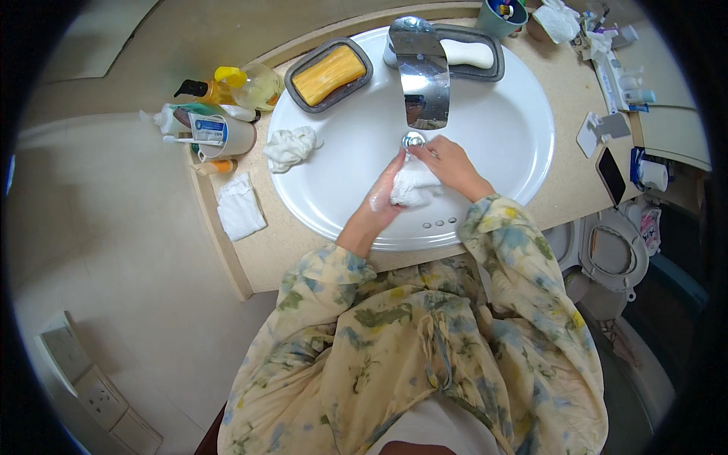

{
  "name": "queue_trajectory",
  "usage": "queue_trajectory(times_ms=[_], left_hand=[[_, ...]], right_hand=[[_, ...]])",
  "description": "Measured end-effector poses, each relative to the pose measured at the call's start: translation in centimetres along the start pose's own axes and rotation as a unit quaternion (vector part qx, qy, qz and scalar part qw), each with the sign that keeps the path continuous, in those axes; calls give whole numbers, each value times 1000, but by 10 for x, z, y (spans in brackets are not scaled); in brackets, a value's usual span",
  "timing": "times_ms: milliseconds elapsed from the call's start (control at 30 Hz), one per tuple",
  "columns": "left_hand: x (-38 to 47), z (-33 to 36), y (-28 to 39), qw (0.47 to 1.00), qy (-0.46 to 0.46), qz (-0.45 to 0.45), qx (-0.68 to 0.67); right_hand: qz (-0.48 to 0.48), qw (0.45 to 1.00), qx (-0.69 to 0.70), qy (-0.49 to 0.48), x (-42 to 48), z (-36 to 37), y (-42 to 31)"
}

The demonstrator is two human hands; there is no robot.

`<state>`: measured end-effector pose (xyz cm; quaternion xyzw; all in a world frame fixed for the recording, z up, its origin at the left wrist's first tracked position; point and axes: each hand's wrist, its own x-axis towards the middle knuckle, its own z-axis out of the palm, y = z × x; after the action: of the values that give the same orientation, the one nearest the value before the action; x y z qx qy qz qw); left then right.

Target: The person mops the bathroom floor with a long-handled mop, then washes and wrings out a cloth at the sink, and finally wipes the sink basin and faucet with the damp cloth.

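Note:
Both of my hands are over the white oval sink basin [500, 136], just in front of the chrome faucet [424, 74]. A wet white cloth [414, 185] is between them. My left hand [388, 190] grips it from the left side, with some suds on the skin near the thumb. My right hand [449, 162] pinches its upper end near the drain stopper [413, 140]. A second white cloth [291, 149] lies crumpled on the basin's left rim. On the counter to its lower left rests a folded white cloth [240, 207].
Yellow soap [330, 75] sits in a dark dish on the back rim; a white bar [467, 54] lies in another dish behind the faucet. Pump bottles [259, 85] and a toothbrush cup [236, 136] stand left. A phone [611, 176] lies at the counter's right, above a toilet seat [615, 250].

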<state>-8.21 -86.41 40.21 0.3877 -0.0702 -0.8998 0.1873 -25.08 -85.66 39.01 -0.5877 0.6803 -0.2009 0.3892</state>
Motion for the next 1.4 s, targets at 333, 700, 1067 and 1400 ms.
queue_trajectory(times_ms=[333, 700, 1067, 1400], left_hand=[[-17, -22, 17, 961, 122, 231, 91], [39, -24, -14, 980, -109, 75, -147], [57, -30, -24, 954, -237, -12, -186], [36, 11, -24, 994, -74, 38, -72]], right_hand=[[-3, 972, 158, -172, -25, -33, 11], [-150, 960, 162, 172, -39, 48, -44], [-281, 929, -42, 235, -37, 45, -58], [-157, 955, -82, 236, -29, 40, -37]])
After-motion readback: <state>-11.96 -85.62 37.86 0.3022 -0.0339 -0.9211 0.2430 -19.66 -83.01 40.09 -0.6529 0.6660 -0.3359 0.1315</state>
